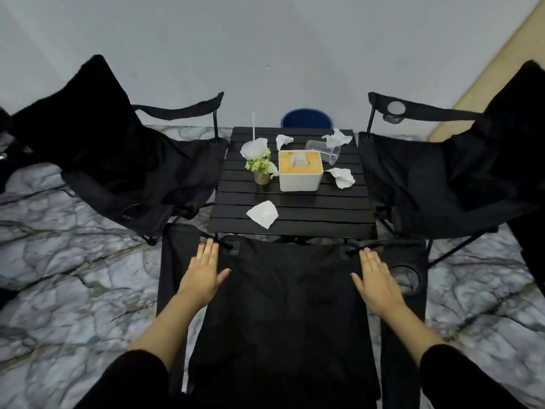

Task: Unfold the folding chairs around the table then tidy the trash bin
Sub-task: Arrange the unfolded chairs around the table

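Folding chairs ring the black slatted table (292, 208) on three sides, and we read them left to right. The left chair (124, 160) stands fully spread, its seat angled toward the table. Our left hand (203, 276) lies flat and wide on the near chair (283, 305), fingers spread along the seat's left edge, holding nothing. We judge it presses the fabric outward so the frame locks open. On the table sit a small plant pot (261, 172), a tissue box (300, 171), a tipped clear cup (324, 150) and several crumpled tissues (342, 177), which look like litter meant for the bin. The blue trash bin (306, 118) peeks out behind the table's far edge, against the wall. Our right hand (376, 277) mirrors the left, open and flat on the seat's right edge beside the cup holder. The right chair (442, 178) is spread too.
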